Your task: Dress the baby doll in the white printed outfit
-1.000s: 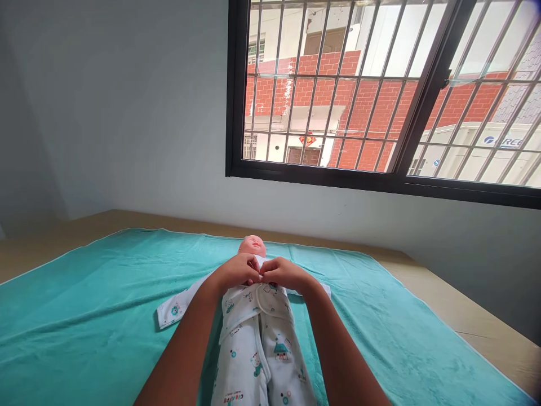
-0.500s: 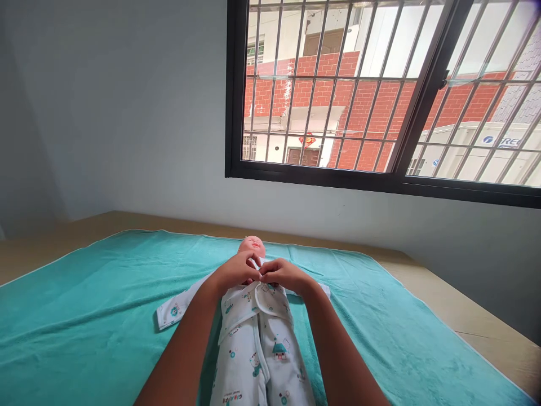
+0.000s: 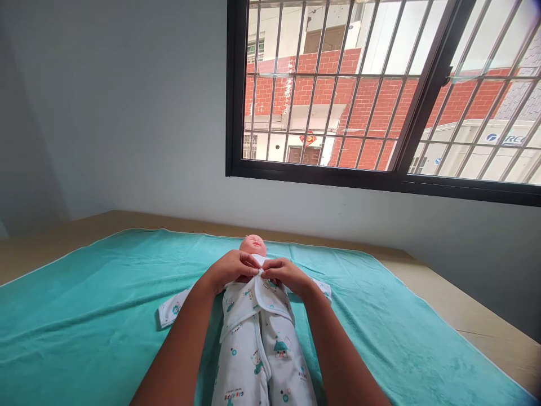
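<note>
Pinching the collar of a white printed baby romper (image 3: 257, 332) on a doll.
Left hand (image 3: 230, 268) and right hand (image 3: 285, 273), fingertips together, now slightly lower on the chest than before; teal towel (image 3: 84, 304) beneath.

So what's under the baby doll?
A teal towel lies spread under the baby doll, over a tan surface. The doll's body is hidden by its printed white suit, where the left hand and right hand pinch the chest.

Baby doll (image 3: 252, 246) supine on teal towel, wearing white printed romper (image 3: 257, 338).
</note>
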The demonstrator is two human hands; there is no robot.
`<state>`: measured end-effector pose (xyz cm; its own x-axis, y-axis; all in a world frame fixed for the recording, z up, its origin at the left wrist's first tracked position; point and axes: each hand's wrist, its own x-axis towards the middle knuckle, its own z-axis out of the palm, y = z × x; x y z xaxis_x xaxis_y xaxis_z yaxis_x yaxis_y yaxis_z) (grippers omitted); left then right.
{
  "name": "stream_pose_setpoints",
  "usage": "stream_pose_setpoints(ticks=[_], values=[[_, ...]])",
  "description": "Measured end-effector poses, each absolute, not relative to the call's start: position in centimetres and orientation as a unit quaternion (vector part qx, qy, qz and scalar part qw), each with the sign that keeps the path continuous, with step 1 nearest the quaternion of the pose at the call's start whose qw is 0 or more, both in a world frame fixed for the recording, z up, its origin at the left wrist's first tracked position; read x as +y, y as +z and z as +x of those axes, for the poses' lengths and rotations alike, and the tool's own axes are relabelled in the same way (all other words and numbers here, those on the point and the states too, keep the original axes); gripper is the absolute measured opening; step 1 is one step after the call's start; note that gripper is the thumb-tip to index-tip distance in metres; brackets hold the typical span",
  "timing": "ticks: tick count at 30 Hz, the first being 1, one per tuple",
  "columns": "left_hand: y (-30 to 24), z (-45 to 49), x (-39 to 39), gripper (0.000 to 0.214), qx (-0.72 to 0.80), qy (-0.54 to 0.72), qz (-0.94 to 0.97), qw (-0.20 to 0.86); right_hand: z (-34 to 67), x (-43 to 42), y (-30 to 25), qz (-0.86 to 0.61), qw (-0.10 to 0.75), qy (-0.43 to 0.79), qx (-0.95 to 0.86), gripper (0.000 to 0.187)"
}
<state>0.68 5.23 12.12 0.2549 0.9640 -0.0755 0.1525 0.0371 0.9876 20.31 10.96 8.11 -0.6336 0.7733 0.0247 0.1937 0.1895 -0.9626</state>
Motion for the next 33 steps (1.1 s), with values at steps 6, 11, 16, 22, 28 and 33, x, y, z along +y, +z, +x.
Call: stream_pose_setpoints(ticks=[6,11,16,22,28,33], values=[[11.4,0.2,5.7,0.021,0.475,0.400,0.537,0.571,20.1,10.8,8.2,-0.339,0.275,0.530,-0.727,0.012],[11.2,0.1,5.6,0.017,0.467,0.402,0.538,0.576,20.0,10.9,8.1,-0.340,0.268,0.528,-0.730,0.013],[11.4,0.4,5.4,0.013,0.468,0.398,0.546,0.569,19.9,11.1,8.2,-0.346,0.274,0.518,-0.733,0.008],[11.1,0.4,5.7,0.015,0.475,0.408,0.532,0.570,19.8,11.0,7.8,-0.334,0.293,0.532,-0.721,0.009],[11.0,0.3,5.7,0.015,0.459,0.400,0.546,0.575,20.2,10.7,8.1,-0.326,0.272,0.565,-0.707,0.019],[11.6,0.7,5.6,0.010,0.478,0.379,0.578,0.541,20.2,10.7,8.3,-0.327,0.263,0.553,-0.720,0.022]])
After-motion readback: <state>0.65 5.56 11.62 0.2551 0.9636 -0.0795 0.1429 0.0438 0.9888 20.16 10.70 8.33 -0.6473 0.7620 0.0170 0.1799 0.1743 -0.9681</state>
